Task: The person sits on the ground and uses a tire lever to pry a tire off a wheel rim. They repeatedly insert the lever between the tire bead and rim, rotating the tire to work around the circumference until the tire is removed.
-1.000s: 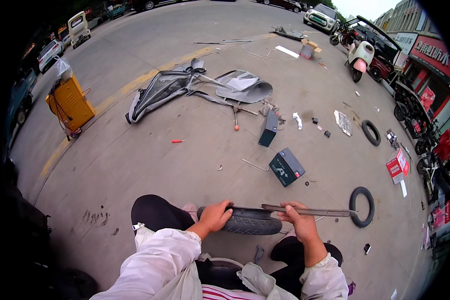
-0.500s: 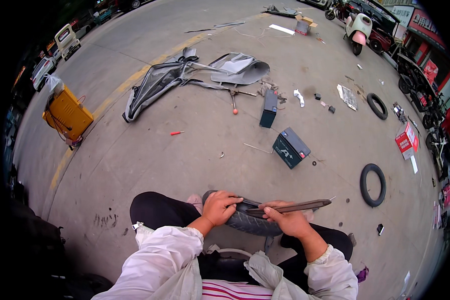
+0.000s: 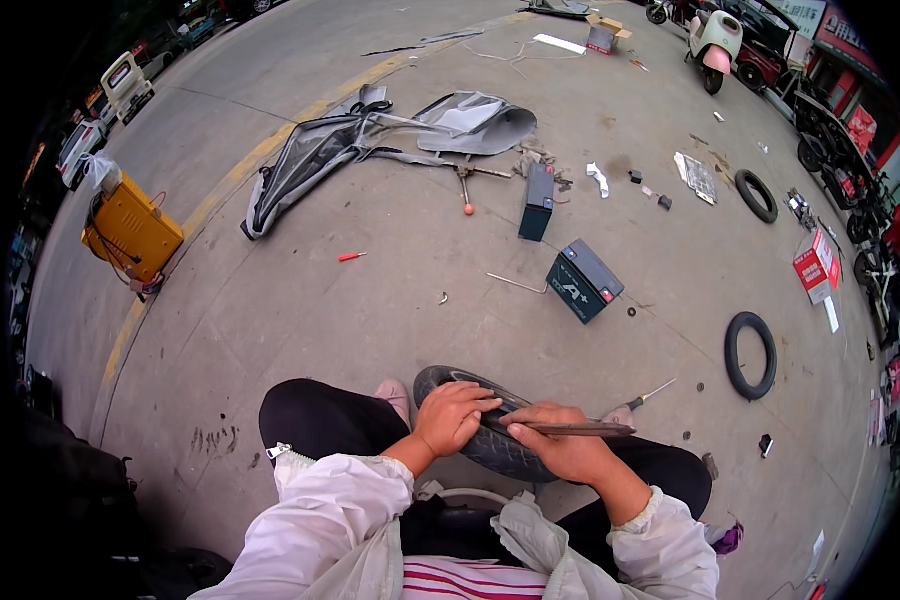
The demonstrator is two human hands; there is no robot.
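A black treaded tyre on a wheel rests between my knees at the lower middle. My left hand grips its upper edge, fingers curled over the rim. My right hand is closed round a long flat dark metal bar, whose left end reaches the tyre bead beside my left hand. A screwdriver lies just beyond my right hand, near my pink shoe.
Two dark batteries stand ahead. Loose tyre rings lie right, with a red-white box. Farther out are a grey folded cover, a red screwdriver, a yellow machine and parked scooters.
The bar and my right hand have moved left and down against the tyre. The wheel has turned and tilted, and my left hand has shifted slightly right along its edge.
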